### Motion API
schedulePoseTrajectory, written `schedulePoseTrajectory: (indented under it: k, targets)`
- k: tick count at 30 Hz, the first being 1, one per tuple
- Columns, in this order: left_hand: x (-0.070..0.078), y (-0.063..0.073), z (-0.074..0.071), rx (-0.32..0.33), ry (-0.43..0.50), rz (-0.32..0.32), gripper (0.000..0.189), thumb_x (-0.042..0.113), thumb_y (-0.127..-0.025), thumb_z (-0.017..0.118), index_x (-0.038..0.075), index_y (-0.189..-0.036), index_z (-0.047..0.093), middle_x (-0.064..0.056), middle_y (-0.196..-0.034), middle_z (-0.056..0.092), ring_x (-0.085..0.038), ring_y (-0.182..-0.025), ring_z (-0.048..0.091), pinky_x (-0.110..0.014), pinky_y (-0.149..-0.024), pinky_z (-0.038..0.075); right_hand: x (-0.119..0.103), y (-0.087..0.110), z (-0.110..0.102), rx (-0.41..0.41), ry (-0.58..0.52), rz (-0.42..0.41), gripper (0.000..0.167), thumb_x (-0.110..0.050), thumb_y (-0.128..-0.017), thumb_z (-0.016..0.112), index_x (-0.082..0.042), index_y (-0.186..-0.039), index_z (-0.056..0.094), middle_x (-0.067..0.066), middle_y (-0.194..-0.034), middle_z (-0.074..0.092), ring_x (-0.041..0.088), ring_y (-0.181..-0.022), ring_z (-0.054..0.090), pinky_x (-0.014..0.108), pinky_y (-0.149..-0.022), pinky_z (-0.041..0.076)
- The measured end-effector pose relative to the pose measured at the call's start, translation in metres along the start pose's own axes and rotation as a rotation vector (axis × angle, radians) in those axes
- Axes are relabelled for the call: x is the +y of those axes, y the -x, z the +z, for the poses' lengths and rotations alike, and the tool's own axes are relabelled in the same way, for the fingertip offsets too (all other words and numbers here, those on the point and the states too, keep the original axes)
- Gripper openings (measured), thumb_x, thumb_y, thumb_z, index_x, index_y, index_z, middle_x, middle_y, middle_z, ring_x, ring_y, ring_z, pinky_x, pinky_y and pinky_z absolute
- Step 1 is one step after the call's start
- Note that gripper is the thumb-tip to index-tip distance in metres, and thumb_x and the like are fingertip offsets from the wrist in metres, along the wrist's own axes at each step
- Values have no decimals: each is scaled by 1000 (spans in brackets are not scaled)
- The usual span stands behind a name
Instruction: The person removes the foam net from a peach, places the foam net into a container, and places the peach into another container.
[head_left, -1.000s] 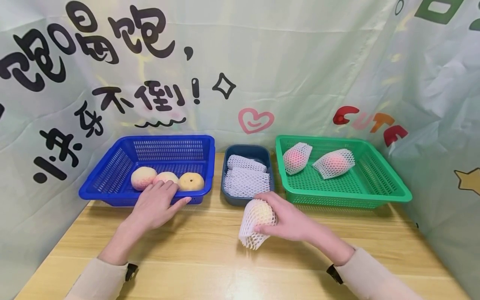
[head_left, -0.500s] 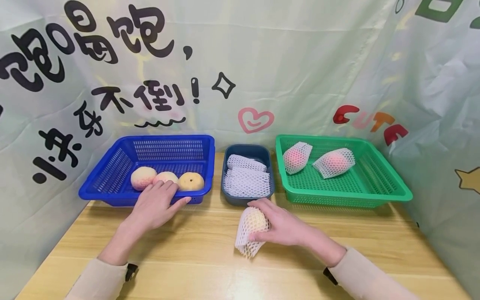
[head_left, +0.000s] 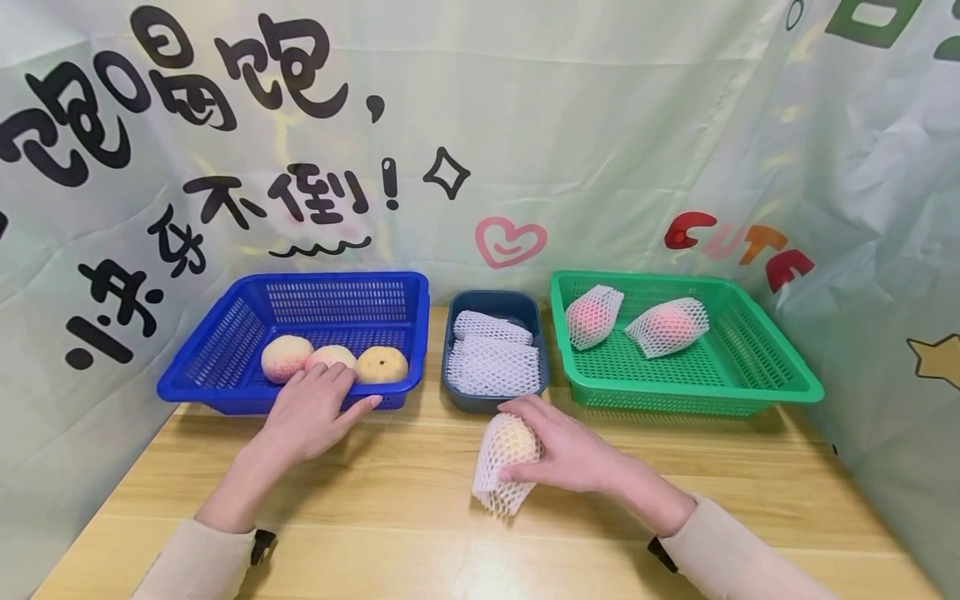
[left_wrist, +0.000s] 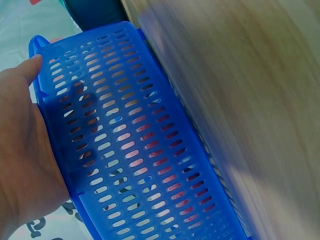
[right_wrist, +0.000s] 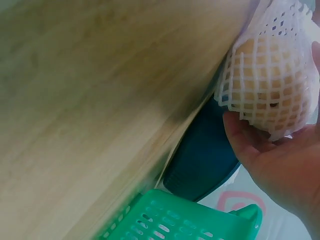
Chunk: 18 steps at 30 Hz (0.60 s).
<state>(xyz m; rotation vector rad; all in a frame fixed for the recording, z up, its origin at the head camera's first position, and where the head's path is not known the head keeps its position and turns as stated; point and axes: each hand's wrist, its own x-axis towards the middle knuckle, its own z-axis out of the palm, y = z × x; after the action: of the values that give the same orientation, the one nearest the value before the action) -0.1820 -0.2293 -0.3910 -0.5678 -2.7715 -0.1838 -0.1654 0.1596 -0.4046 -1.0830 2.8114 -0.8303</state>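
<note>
My right hand (head_left: 558, 450) grips a pale yellow peach (head_left: 517, 442) sleeved in a white foam net (head_left: 491, 479), held above the table in front of the small dark blue bin. In the right wrist view the mesh wraps round the fruit, and the thumb presses near its lower end. My left hand (head_left: 315, 412) rests over the front rim of the blue basket (head_left: 217, 379), its fingers reaching in and overlapping the middle peach (head_left: 330, 357). A pinkish peach (head_left: 285, 357) lies to the left, a yellow one (head_left: 382, 364) to the right. In the left wrist view the thumb lies at the rim.
The dark blue bin (head_left: 453, 317) holds folded white foam nets (head_left: 495, 367). On the right stands a green basket (head_left: 697, 396) with two netted peaches (head_left: 671, 325). A printed cloth (head_left: 615, 125) hangs behind the wooden table (head_left: 375, 533).
My right hand has shifted slightly left and toward me with the netted peach. The left hand has stayed in place on the blue basket.
</note>
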Motion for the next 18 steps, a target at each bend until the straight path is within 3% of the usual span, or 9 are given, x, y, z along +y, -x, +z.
schedulePoseTrajectory:
  k: [9, 18]
  targets:
    - [-1, 0, 0, -4, 2, -4, 45, 56, -102, 58, 11, -99, 64, -5, -98, 64, -30, -97, 59, -51, -82, 45, 0, 6, -4, 57, 31, -3, 86, -61, -84, 79, -11, -149, 51, 6, -146, 54, 27, -134, 52, 54, -109, 46]
    - [-2, -1, 1, -4, 4, -7, 50, 58, -102, 56, 9, -102, 65, -6, -101, 65, -31, -100, 59, -54, -84, 45, 0, 10, -7, 101, 62, -16, 82, -62, -86, 77, -12, -147, 53, 4, -146, 54, 26, -136, 50, 53, -110, 45]
